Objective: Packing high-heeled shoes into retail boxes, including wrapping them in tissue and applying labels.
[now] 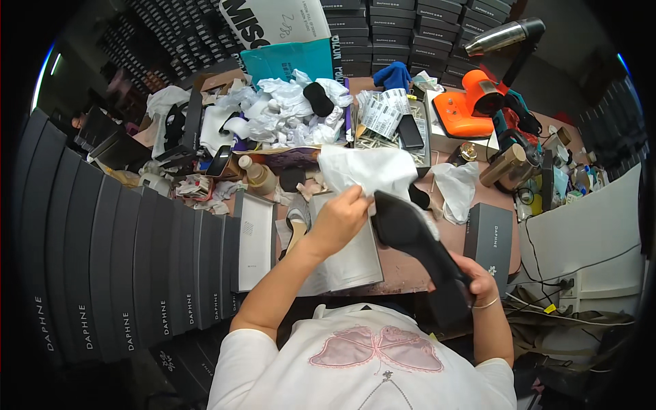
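Note:
My right hand (478, 279) grips a black shoe (412, 236) near its heel end, the dark sole turned up and the toe pointing to the far left. At the toe, my left hand (339, 222) is closed with fingers pinched on a sheet of white tissue paper (372, 167), which spreads out beyond the toe. Under my left forearm lies an open shoebox, its pale part (355, 263) showing. A second shoe (298, 219), greyish with a light insole, rests in it, partly hidden by my arm. To its left is another white-lined box part (256, 236).
Dark shoeboxes (116, 253) stand in a row at left. Crumpled white paper (287, 109) fills a carton behind; beside it a tray holds labels (386, 116) and a phone (410, 131). A closed grey shoebox (489, 239), an orange device (465, 113) and a tumbler (504, 164) stand at right.

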A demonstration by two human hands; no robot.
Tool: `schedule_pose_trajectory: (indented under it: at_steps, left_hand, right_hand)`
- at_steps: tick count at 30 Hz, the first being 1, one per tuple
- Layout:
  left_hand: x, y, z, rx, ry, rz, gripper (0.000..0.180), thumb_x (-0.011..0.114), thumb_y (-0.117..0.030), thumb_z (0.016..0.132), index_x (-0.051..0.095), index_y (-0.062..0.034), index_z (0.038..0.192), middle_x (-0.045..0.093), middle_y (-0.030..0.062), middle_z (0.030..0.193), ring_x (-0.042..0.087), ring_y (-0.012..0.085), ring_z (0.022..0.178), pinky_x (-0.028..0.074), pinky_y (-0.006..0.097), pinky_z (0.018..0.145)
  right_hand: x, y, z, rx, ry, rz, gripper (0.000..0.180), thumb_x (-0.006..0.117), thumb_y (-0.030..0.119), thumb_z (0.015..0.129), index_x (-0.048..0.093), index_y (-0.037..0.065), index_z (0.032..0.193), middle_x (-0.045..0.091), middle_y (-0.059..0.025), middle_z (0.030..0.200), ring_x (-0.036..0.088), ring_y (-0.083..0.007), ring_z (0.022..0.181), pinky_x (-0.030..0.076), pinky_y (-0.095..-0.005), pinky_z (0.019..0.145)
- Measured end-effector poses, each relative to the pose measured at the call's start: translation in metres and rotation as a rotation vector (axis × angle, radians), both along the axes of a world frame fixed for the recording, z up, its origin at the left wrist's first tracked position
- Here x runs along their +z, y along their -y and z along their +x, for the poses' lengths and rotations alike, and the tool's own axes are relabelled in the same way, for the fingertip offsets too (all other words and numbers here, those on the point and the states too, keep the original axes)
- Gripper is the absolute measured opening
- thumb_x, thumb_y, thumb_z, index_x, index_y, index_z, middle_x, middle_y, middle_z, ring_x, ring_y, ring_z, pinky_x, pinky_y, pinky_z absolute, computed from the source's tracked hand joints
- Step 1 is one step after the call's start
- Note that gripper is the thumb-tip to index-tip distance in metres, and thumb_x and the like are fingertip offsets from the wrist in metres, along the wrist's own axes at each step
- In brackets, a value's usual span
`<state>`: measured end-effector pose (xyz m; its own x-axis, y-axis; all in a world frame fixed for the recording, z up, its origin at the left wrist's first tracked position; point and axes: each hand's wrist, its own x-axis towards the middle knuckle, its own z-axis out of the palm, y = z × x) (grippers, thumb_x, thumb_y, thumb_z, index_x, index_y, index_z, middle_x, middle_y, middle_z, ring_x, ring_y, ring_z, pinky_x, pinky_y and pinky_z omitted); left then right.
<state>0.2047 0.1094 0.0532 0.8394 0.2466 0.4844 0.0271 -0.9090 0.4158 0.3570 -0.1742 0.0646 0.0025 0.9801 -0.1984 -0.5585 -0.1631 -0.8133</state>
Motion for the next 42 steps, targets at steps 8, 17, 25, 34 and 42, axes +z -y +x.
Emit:
schedule_pose_trajectory:
  at_steps: [8,17,25,34,42]
  left_hand:
    - [-0.048,0.001,-0.074,0.097,-0.227,-0.274,0.022,0.055,0.001,0.076,0.056,0.0029,0.098,0.044,0.0186,0.136,0.063,0.038,0.084,0.052,0.043,0.072]
    - [-0.048,0.025,-0.068,-0.131,-0.196,-0.394,0.03,0.058,-0.001,0.076,0.06,0.0008,0.105,0.05,0.0142,0.135,0.065,0.0334,0.085,0.053,0.039,0.071]
    - [-0.012,0.069,-0.074,-0.335,0.224,-0.139,0.029,0.061,-0.004,0.075,0.064,-0.0031,0.103,0.052,0.0109,0.136,0.065,0.0144,0.065,0.052,0.027,0.053]
    - [-0.048,0.098,-0.076,-0.629,0.144,-0.232,0.019,0.061,-0.006,0.075,0.065,-0.0025,0.093,0.059,0.0101,0.129,0.063,0.0166,0.063,0.052,0.027,0.05]
    - [-0.051,0.094,-0.084,-0.564,0.024,-1.238,0.058,0.066,-0.016,0.082,0.046,-0.0064,0.136,0.047,0.0114,0.139,0.061,0.0196,0.097,0.051,0.034,0.082]
  right_hand:
    - [-0.106,-0.048,-0.048,-0.126,-0.387,-0.046,0.082,0.068,0.041,0.073,0.039,-0.004,0.135,0.058,-0.0177,0.113,0.062,-0.0218,0.08,0.053,-0.0287,0.058]
    - [-0.128,-0.031,-0.07,-0.007,-0.696,0.082,0.077,0.07,0.046,0.067,0.048,-0.008,0.117,0.06,-0.024,0.096,0.053,-0.0238,0.044,0.039,-0.0302,0.031]
    - [-0.071,-0.058,-0.083,-0.362,-0.519,-0.225,0.049,0.063,0.03,0.087,0.049,0.001,0.124,0.062,-0.0153,0.107,0.064,-0.0253,0.09,0.056,-0.0361,0.067]
    - [-0.112,-0.056,-0.077,-0.486,-0.686,0.114,0.039,0.053,0.02,0.094,0.049,-0.001,0.127,0.055,-0.0124,0.125,0.056,-0.0232,0.111,0.048,-0.0363,0.093]
    - [-0.104,-0.073,-0.093,-0.474,0.932,0.033,0.038,0.059,0.02,0.089,0.054,0.001,0.121,0.058,-0.0165,0.12,0.059,-0.0306,0.106,0.048,-0.0388,0.091]
